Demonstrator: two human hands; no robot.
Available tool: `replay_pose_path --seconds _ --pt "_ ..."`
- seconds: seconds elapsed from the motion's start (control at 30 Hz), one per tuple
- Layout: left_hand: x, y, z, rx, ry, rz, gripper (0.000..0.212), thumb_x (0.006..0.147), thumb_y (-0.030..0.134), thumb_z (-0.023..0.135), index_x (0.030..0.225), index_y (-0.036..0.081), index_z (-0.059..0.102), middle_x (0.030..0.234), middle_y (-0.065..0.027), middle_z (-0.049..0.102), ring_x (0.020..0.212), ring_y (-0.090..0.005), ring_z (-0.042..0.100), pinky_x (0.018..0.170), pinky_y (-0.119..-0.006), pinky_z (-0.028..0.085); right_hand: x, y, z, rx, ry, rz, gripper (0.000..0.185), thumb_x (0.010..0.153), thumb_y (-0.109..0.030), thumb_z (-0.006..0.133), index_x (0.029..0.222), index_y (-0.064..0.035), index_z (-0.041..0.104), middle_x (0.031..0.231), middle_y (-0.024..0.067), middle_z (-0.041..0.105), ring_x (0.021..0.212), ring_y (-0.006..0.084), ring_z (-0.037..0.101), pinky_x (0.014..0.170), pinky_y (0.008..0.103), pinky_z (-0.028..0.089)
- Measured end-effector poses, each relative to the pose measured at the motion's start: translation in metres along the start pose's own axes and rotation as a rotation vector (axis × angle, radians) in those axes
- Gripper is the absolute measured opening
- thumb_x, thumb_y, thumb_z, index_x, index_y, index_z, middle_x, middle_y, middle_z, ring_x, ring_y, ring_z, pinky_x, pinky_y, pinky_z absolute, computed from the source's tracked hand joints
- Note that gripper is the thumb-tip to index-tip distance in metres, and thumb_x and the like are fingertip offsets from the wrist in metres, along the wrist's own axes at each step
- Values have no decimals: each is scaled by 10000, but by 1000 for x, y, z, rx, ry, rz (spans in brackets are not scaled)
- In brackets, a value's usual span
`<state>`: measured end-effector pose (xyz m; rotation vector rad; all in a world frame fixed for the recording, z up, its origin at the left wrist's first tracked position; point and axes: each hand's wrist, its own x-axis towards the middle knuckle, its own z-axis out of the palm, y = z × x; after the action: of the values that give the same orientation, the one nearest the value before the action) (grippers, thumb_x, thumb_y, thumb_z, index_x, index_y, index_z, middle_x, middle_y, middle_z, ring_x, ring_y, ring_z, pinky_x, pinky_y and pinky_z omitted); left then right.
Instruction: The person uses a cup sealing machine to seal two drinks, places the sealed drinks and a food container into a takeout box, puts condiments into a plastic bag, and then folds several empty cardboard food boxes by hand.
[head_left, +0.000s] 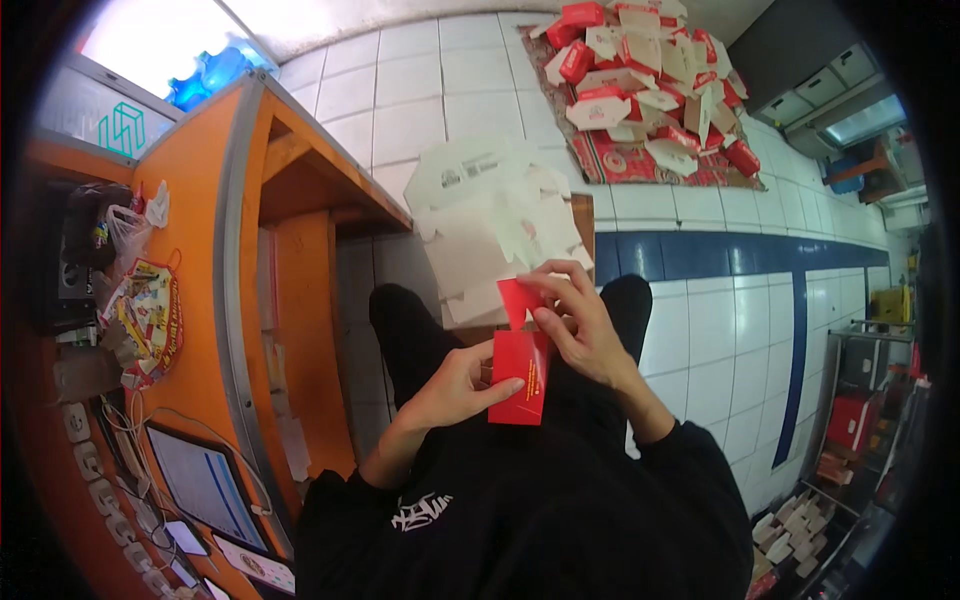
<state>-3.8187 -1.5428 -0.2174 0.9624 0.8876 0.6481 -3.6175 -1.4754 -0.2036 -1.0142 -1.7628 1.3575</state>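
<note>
A small red paperboard box (516, 379), partly folded up, is in front of my lap. My left hand (461, 386) grips its left side, the thumb lying across the red face. Red flaps (517, 301) stand up from the box's far end, and my right hand (581, 319) has fingers and thumb on them. Just beyond lies a stack of flat, unfolded white box blanks (480, 247) with cut tabs. The topmost blanks bear print. A brown wooden surface (583, 210) shows under the stack. The inside of the box is hidden from view.
On a patterned mat (600, 161) at the far right lies a heap of red and white boxes (645, 90). An orange desk (202, 300) at my left carries a tablet (206, 480), cables and plastic bags. Shelves (855, 420) with boxes stand at the right.
</note>
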Motion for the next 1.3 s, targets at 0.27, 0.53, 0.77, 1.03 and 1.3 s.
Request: replay_pose_path --seconds 0.27,0.53,0.77,1.03,1.3 --pt "-7 -46 12 -142 -279 -316 436 858 123 678 1229 -16 496 1144 -74 603 1033 -123 566 900 -279 459 -24 -5 0 -462 -441 -100 307 726 -123 720 1019 -144 629 1107 60 473 813 228 590 672 332 498" --pt "-18 -48 21 79 -172 -134 562 837 121 696 1312 32 409 1209 -77 542 1055 -150 526 896 -307 450 -32 -19 -12 -557 -766 5 358 710 -229 751 1043 -155 639 1176 67 483 1042 293 537 798 404 488" --pt "12 -36 8 -312 206 212 440 920 167 592 1280 -15 418 1072 -112 627 952 -143 617 818 -257 498 -48 3 15 -690 -115 -423 685 632 -409 789 1225 -147 567 1346 185 422 1241 387 385 1004 555 306" --pt "13 -10 -22 72 13 416 899 704 573 724 1318 -13 428 1279 -137 529 1084 -191 548 925 -350 429 -24 4 -57 301 740 -128 380 846 -199 609 1154 23 588 1139 186 607 1059 256 583 956 357 417" --pt "22 0 27 911 97 474 196 814 103 660 983 34 589 909 -97 612 815 -309 600 716 -380 482 -23 64 -48 -339 547 42 512 876 -224 616 1306 0 452 1228 156 527 1094 203 520 944 330 398"
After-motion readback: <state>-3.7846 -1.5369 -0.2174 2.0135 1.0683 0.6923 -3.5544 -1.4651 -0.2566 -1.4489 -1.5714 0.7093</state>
